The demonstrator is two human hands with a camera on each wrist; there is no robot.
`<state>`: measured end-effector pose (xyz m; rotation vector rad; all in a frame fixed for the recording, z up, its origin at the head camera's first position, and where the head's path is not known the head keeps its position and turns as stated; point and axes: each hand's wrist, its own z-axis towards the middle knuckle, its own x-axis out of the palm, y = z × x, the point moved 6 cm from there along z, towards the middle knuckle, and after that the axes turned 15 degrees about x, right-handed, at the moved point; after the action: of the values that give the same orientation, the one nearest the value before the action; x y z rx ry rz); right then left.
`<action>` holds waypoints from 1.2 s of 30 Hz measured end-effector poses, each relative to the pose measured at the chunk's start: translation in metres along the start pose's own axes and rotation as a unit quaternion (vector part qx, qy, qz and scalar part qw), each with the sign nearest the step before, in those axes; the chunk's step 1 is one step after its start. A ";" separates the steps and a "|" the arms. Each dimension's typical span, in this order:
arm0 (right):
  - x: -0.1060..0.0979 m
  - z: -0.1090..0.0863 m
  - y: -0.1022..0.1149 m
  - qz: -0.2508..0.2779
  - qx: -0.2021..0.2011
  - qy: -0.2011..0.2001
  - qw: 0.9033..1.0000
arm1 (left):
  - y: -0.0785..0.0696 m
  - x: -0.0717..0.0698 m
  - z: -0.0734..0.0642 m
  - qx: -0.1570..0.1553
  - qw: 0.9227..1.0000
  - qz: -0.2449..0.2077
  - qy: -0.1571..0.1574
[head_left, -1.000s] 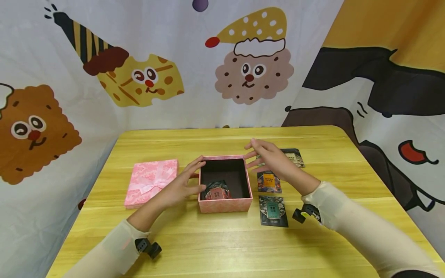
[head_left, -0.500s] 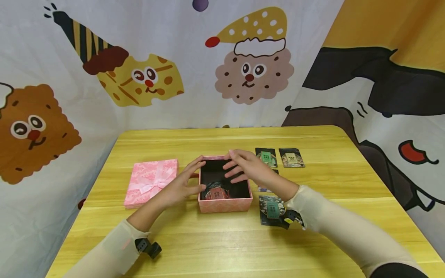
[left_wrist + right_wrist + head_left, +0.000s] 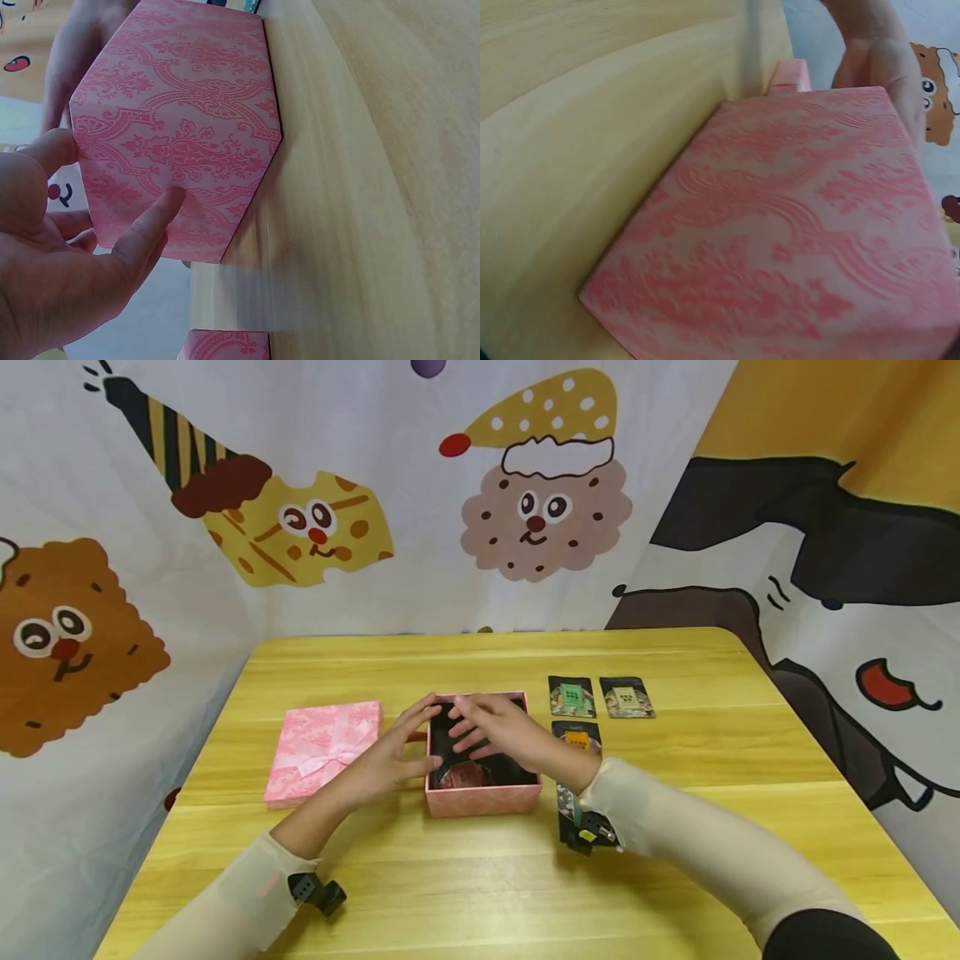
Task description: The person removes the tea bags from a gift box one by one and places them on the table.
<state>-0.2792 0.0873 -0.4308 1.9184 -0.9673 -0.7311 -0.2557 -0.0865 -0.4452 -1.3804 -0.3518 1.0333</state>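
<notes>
A pink patterned gift box [image 3: 483,802] stands uncovered on the table, dark inside. My left hand [image 3: 386,768] grips its left side; in the left wrist view the thumb is at the rim and a finger [image 3: 161,214] presses the outer wall. Over the box opening, my right hand [image 3: 498,731] reaches in from the right, fingers spread and loosely bent, nothing seen between them. Below those fingers, a dark sachet with a red label [image 3: 465,775] lies in the box. In the right wrist view, the box wall [image 3: 780,225] fills much of the picture and hides the right fingers.
Left of the box lies its pink lid [image 3: 322,752] with a ribbon bow. On the right are several flat sachets: green-labelled [image 3: 572,697], cream-labelled [image 3: 627,697] and orange-labelled [image 3: 576,737], plus one partly under the right wrist. A printed curtain [image 3: 420,602] hangs behind the table.
My right hand has moved left from beside the sachets, across the right rim, to over the box's inside. The left hand stays at the box. The head view has shifted slightly.
</notes>
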 end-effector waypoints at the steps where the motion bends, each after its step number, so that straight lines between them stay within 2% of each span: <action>1: 0.002 0.002 -0.001 -0.003 0.005 0.000 1.000 | 0.000 0.000 0.000 0.002 1.000 -0.001 0.001; 5: 0.008 0.009 -0.003 -0.021 0.016 -0.002 1.000 | -0.002 0.000 0.001 0.008 1.000 0.002 0.006; 12: 0.012 0.016 0.001 -0.027 -0.003 -0.011 1.000 | -0.005 -0.001 0.002 0.011 1.000 0.007 0.005; 20: 0.015 0.019 -0.009 -0.045 0.042 -0.007 0.998 | -0.004 -0.001 -0.001 0.002 1.000 0.010 0.007; 25: 0.014 0.020 -0.012 -0.045 0.049 -0.008 0.998 | -0.004 -0.001 -0.001 0.003 1.000 0.008 0.005; 29: 0.010 0.018 -0.010 -0.090 0.035 -0.050 0.994 | -0.004 0.000 -0.001 0.002 1.000 0.006 0.003; 33: 0.005 0.016 -0.008 -0.152 0.012 -0.105 0.983 | -0.003 0.000 -0.001 0.001 1.000 0.002 0.004; 36: 0.004 0.015 -0.007 -0.176 0.000 -0.119 0.977 | -0.003 0.000 0.000 0.001 1.000 0.003 0.004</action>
<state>-0.2864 0.0797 -0.4442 2.0606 -0.7709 -1.1877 -0.2544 -0.0865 -0.4427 -1.3838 -0.3397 1.0333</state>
